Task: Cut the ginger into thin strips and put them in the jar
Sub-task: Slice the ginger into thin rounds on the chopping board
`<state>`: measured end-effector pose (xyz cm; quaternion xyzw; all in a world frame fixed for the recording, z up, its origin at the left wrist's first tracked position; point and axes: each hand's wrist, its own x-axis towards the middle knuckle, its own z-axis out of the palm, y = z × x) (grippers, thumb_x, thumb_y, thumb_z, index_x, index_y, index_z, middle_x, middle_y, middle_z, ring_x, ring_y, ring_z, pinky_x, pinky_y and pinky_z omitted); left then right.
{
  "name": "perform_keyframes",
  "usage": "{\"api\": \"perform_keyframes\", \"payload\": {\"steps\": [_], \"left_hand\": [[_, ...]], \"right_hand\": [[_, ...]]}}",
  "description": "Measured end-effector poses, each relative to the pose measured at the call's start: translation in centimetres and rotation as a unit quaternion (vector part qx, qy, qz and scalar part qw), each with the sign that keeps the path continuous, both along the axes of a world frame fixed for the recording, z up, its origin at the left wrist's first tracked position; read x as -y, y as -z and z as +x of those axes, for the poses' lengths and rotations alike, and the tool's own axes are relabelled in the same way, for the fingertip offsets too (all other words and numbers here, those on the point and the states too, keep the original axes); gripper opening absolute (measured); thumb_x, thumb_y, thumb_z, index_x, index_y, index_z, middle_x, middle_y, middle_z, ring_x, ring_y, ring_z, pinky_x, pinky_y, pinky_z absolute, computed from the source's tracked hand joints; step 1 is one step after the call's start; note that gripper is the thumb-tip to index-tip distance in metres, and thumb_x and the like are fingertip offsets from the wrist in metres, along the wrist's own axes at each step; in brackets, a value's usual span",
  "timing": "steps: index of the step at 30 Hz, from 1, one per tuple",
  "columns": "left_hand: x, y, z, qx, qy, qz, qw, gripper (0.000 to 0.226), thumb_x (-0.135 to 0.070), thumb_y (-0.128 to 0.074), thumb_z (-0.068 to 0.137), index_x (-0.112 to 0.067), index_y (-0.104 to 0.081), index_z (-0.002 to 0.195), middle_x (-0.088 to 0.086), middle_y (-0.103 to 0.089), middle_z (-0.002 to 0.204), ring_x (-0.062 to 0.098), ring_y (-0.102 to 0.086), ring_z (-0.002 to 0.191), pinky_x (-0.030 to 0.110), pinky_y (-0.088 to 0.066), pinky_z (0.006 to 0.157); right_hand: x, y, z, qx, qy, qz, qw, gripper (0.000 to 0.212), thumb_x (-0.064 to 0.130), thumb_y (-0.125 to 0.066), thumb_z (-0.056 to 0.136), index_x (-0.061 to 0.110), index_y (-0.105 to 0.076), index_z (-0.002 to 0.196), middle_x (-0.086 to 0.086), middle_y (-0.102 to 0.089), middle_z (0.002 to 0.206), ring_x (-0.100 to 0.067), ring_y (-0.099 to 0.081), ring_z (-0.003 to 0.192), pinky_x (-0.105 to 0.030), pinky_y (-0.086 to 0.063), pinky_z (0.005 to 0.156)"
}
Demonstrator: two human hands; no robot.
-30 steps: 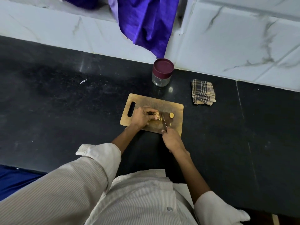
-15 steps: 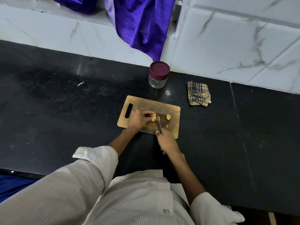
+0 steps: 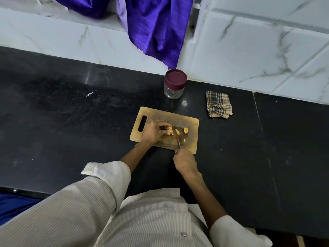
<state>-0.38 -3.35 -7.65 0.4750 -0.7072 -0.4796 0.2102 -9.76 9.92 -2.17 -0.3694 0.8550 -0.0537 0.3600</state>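
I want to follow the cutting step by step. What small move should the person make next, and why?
Probably bring the knife down for another thin slice of the ginger. The left hand holds the ginger on the cutting board, the right hand grips the knife beside its cut end, only a few cut pieces lie there, and the jar has its lid on.

Black speckled countertop (image 3: 71, 122), white marble-veined wall tiles (image 3: 249, 50), shiny purple cloth (image 3: 156, 29) hanging over them. Clear jar (image 3: 173, 90) with maroon lid (image 3: 175, 79), tan wooden cutting board (image 3: 193, 127) darkened brown in the middle, pale yellow ginger (image 3: 170, 130) and yellow cut pieces (image 3: 185, 130), beige rag (image 3: 218, 104) with dark brown check. Off-white shirt (image 3: 142, 220) with fine grey pinstripes and a silver button (image 3: 183, 234), blue patch bottom left.
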Motion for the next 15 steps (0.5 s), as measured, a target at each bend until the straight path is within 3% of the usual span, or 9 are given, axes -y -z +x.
{"api": "perform_keyframes", "payload": {"steps": [3,8,15], "left_hand": [[0.0,-0.1,0.1,0.002,-0.001,0.001,1.000,0.030,-0.013,-0.080,0.073,-0.021,-0.074,0.102,-0.005,-0.069,0.108,0.012,-0.063,0.094,0.027,-0.052,0.073],[-0.1,-0.5,0.2,-0.005,0.006,0.001,1.000,0.030,-0.012,-0.077,0.076,-0.020,-0.073,0.105,-0.004,-0.067,0.108,0.006,-0.060,0.078,0.015,-0.047,0.048],[-0.6,-0.5,0.4,-0.022,0.002,0.002,1.000,0.026,-0.011,-0.074,0.080,-0.018,-0.072,0.105,-0.003,-0.067,0.110,0.003,-0.058,0.072,0.011,-0.044,0.045]], "right_hand": [[0.0,0.1,-0.9,0.008,0.003,-0.009,1.000,0.028,0.025,-0.039,0.105,0.008,-0.055,0.120,-0.015,-0.061,0.118,-0.032,-0.060,0.107,-0.041,-0.048,0.084],[-0.3,0.2,-1.5,0.033,0.009,-0.022,0.999,0.030,0.030,-0.038,0.105,0.010,-0.054,0.121,-0.014,-0.062,0.115,-0.031,-0.061,0.105,-0.047,-0.051,0.091],[-0.3,0.0,-1.4,0.043,0.014,-0.026,0.999,0.028,0.031,-0.039,0.105,0.013,-0.055,0.120,-0.011,-0.062,0.111,-0.028,-0.062,0.102,-0.047,-0.052,0.091]]}}
